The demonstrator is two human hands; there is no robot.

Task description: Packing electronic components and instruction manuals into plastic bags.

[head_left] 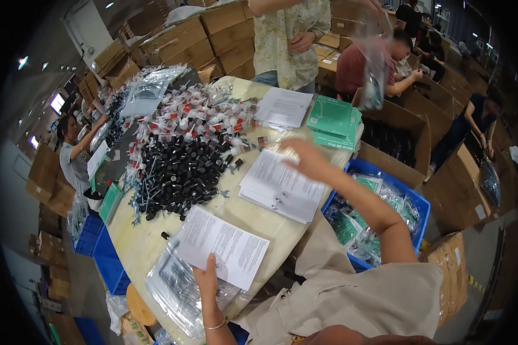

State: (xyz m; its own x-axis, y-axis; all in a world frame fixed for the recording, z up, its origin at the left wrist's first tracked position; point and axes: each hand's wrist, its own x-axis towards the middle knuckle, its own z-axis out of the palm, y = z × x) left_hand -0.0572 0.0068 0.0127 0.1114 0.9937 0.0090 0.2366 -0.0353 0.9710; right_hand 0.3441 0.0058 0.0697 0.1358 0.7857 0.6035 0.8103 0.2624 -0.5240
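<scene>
My left hand [207,276] grips a white printed sheet [224,244] by its lower edge, thumb on top. Beneath that sheet lie clear plastic bags [170,287] at the near edge of the table. My right hand [305,161] is smeared by motion over a stack of printed sheets [285,187]; whether its fingers hold anything cannot be made out. Just beyond it are green booklets [331,118] and another pile of white sheets [284,107]. A heap of small black-capped pieces [175,172] fills the middle of the table, with small wrenches [224,194] at its edge.
Red-and-white small bottles [198,109] are heaped farther back. To my right stands a blue bin [417,221] of filled bags, with an open cardboard box [426,144] behind it. Across the table a person in a patterned shirt [285,43] handles a clear bag [374,69]. Several others work around.
</scene>
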